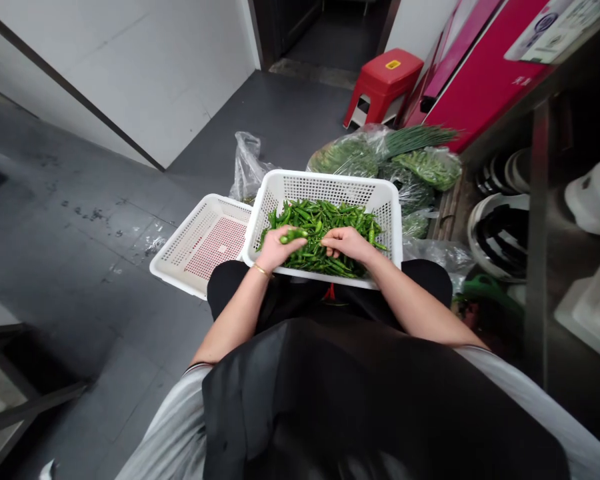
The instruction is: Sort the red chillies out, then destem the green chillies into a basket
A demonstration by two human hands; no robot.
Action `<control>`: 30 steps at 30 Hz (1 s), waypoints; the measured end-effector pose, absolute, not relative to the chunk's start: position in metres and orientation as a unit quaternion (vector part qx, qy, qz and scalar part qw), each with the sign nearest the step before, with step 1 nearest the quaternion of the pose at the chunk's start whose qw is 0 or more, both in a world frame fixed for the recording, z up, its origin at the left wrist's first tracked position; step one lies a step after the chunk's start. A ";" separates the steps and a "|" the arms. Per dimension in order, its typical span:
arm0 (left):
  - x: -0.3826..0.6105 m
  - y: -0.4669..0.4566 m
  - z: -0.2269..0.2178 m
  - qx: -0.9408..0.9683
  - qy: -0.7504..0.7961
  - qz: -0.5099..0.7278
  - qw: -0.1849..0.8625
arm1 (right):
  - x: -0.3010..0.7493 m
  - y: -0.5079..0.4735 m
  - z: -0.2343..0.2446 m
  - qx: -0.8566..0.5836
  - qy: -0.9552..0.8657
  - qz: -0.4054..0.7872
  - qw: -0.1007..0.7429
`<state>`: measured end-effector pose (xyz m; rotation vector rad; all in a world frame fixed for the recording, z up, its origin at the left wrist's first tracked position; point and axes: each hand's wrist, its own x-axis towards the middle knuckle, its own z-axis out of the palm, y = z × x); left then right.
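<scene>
A white plastic basket [398, 220] with perforated sides rests on my lap, filled with a layer of green chili peppers [330, 220]. Over its left half, my left hand [279, 249] is closed around one or more green chilies [294, 235], which show between thumb and fingers. My right hand [347, 243] is above the chilies just to the right, fingertips pinched together and pointing at the left hand. Whatever sits in that pinch is too small to make out.
A second white basket [173, 248] with a reddish bottom stands on the floor at left. Beyond my lap lie bagged greens [350, 155], a clear plastic bag [247, 160] and a red stool [386, 83]. A shelf with bowls [500, 207] runs along the right.
</scene>
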<state>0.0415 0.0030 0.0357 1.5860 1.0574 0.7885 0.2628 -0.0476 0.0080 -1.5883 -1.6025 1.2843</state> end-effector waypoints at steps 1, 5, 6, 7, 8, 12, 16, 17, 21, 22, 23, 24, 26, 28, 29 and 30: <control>0.023 0.010 0.032 0.655 0.480 0.342 0.474 | 0.260 -0.048 0.007 -0.623 -0.633 0.402 0.220; -0.064 0.043 0.022 0.663 0.665 0.222 0.262 | 0.243 -0.052 0.006 -0.620 -0.757 0.206 -0.011; -0.082 0.050 0.022 0.663 0.686 0.184 0.237 | 0.239 -0.052 0.006 -0.603 -0.772 0.193 -0.055; -0.094 0.054 0.024 0.660 0.698 0.166 0.223 | 0.236 -0.051 0.007 -0.591 -0.781 0.185 -0.085; -0.101 0.057 0.027 0.663 0.702 0.152 0.211 | 0.235 -0.050 0.008 -0.585 -0.785 0.179 -0.101; -0.060 0.040 0.038 0.747 0.622 0.177 0.155 | 0.245 -0.039 0.016 -0.589 -0.784 0.166 -0.102; 0.037 0.001 0.034 0.883 0.400 0.166 0.179 | 0.259 -0.036 0.033 -0.586 -0.791 0.176 -0.004; 0.056 -0.007 0.031 0.896 0.369 0.162 0.185 | 0.262 -0.039 0.037 -0.577 -0.791 0.196 0.047; 0.082 -0.017 0.019 0.873 0.322 0.240 0.277 | 0.276 -0.054 0.043 -0.500 -0.744 0.368 0.246; 0.078 -0.015 0.018 0.854 0.320 0.262 0.317 | 0.279 -0.058 0.040 -0.491 -0.726 0.402 0.264; 0.072 -0.013 0.018 0.827 0.326 0.280 0.363 | 0.282 -0.062 0.036 -0.496 -0.717 0.415 0.262; 0.064 -0.010 0.019 0.789 0.344 0.293 0.416 | 0.283 -0.065 0.031 -0.513 -0.719 0.403 0.239; 0.048 -0.006 0.021 0.677 0.391 0.309 0.542 | 0.280 -0.070 0.017 -0.547 -0.757 0.328 0.144; 0.037 -0.004 0.022 0.541 0.412 0.314 0.662 | 0.273 -0.073 0.003 -0.545 -0.804 0.235 0.030; 0.033 -0.004 0.022 0.487 0.413 0.314 0.703 | 0.268 -0.073 -0.002 -0.536 -0.820 0.199 -0.015; 0.032 -0.005 0.021 0.451 0.417 0.311 0.725 | 0.263 -0.073 -0.005 -0.526 -0.831 0.176 -0.046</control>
